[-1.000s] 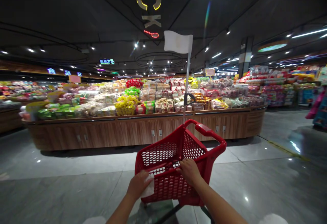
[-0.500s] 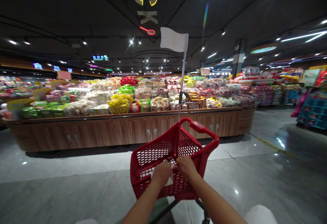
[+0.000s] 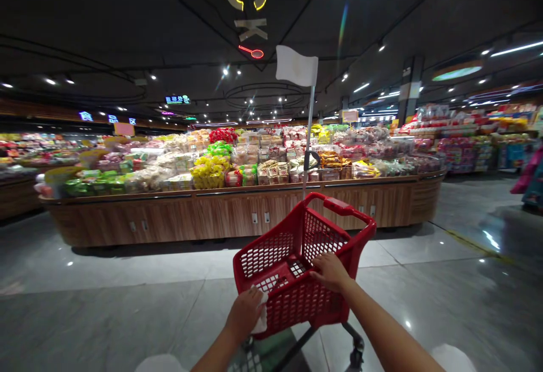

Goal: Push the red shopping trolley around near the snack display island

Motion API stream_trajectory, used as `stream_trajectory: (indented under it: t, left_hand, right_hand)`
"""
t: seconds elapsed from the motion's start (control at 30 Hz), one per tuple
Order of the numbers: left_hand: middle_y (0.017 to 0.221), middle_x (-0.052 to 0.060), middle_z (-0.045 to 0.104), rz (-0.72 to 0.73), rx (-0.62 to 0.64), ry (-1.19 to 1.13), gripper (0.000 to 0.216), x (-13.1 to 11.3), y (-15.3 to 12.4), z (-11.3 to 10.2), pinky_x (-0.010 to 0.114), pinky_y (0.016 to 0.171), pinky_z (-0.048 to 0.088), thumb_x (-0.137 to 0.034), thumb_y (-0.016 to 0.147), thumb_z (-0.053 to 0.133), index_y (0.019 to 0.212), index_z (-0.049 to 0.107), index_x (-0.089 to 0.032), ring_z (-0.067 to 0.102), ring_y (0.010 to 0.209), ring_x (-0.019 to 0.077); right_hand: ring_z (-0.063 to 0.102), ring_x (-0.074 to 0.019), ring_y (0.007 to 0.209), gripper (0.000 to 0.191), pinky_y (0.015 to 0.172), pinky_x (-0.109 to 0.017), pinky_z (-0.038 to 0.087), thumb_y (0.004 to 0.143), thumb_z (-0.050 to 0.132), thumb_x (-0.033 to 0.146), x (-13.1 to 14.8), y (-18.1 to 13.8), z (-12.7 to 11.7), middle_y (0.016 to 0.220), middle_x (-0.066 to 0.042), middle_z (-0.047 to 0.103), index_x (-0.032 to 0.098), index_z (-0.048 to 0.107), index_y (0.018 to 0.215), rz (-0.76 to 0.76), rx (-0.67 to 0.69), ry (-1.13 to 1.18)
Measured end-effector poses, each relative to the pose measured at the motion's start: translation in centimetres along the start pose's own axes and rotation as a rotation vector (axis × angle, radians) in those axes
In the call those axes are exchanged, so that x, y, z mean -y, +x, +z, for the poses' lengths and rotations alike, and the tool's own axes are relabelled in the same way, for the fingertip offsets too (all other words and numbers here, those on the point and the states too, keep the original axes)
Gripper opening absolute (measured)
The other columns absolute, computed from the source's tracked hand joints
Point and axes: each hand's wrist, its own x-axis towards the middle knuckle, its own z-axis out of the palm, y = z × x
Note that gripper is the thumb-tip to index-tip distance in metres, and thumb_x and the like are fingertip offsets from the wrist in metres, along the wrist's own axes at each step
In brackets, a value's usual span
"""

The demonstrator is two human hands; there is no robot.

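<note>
A red plastic shopping cart (image 3: 297,304) with perforated basket walls stands side-on before me. Its handle (image 3: 339,207) points away to the right, and the part of the basket floor that shows holds nothing. Closed around a white wipe (image 3: 262,312), my left hand (image 3: 246,311) presses it to the near rim at the basket's left end. My right hand (image 3: 331,271) curls over the same near rim, farther right, with its fingers hooked to the inside. A white flag (image 3: 298,66) on a pole rises behind the cart.
A long wooden display counter (image 3: 220,216) piled with packaged snacks runs across behind the cart. More stocked shelves (image 3: 462,146) stand at the far right. A shiny grey tiled floor (image 3: 148,321) surrounds the cart, whose caster (image 3: 356,355) shows at lower right.
My left hand has slid left along the near rim with the wipe, away from my right hand. The right hand stays on the rim. The whole view has shifted slightly, moving the scene rightward.
</note>
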Motion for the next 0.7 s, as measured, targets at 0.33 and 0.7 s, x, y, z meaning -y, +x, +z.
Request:
stream_trajectory:
  t: [0.33,0.7]
  left_hand:
    - [0.119,0.009,0.063,-0.018,0.022,-0.208,0.031,-10.0,3.4,-0.5,0.036,0.096,0.045,-0.022,0.086,0.046,0.115,0.058,-0.021,0.058,0.111,0.0233]
    - [0.122,0.001,0.058,0.42,0.003,-0.06,0.035,-1.0,0.7,2.1,0.038,0.094,0.044,-0.031,0.078,0.068,0.111,0.057,-0.03,0.053,0.107,0.0238]
  right_hand:
    - [0.061,-0.019,0.094,0.033,0.108,-0.037,0.023,0.093,0.04,0.022,7.4,-0.8,5.1,0.09,-0.005,0.072,0.02,0.072,0.087,0.038,0.01,0.134]
    - [0.054,-0.0165,0.089,0.037,0.101,-0.036,0.025,0.091,0.042,0.032,5.7,-2.8,6.8,0.074,0.002,0.063,0.02,0.062,0.062,0.166,-0.101,0.492]
